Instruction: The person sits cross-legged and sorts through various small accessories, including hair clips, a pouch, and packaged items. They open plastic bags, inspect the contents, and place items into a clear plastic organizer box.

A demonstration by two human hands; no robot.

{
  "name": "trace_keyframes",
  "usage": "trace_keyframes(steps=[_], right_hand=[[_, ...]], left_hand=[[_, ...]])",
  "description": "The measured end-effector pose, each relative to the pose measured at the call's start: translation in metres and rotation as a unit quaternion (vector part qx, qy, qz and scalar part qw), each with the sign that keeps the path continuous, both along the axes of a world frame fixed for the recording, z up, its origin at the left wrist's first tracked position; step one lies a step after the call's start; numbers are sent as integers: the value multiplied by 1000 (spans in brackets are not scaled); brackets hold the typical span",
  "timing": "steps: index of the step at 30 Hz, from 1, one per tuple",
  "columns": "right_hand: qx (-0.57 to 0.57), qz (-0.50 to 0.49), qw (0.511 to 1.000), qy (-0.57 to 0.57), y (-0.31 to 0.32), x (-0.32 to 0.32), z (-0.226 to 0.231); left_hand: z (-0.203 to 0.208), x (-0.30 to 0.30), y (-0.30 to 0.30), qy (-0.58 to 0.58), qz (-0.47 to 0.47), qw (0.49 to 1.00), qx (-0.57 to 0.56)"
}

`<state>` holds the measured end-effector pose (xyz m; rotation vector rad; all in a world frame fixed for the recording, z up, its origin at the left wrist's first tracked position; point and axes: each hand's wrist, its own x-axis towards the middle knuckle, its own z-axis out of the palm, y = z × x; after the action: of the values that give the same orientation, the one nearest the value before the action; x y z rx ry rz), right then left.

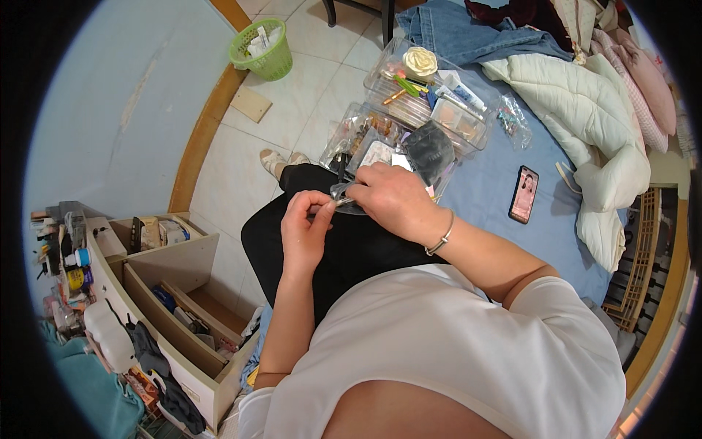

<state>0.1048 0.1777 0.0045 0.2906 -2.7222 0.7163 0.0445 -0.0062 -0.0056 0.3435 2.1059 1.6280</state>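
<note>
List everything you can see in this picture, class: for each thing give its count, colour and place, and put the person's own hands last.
small clear plastic bag: one, transparent, pinched between both hands over the lap
clear organiser boxes: two, transparent, filled with small items, on the bed ahead
smartphone: one, pink-edged, on the blue sheet
white quilted jacket: one, right of the boxes
green basket: one, on the tiled floor
open drawers: two, pale wood, lower left
bracelet: one, silver, right wrist
left hand: pinching the bag
right hand: gripping the bag
</note>
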Motion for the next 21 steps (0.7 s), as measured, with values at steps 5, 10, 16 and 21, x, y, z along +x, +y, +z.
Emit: trace_keyframes(steps=[5, 10, 16, 21], right_hand=[[-20, -5, 1000, 17, 2, 0, 8], [29, -12, 1000, -1, 1, 4, 6], [144, 11, 985, -91, -7, 7, 4], [74, 42, 996, -37, -14, 4, 10]], left_hand=[[11, 4, 8, -172, 10, 982, 74], [5, 1, 1, -164, 18, 981, 101], [3, 2, 2, -35, 14, 999, 31], [5, 1, 10, 332, 21, 939, -88]])
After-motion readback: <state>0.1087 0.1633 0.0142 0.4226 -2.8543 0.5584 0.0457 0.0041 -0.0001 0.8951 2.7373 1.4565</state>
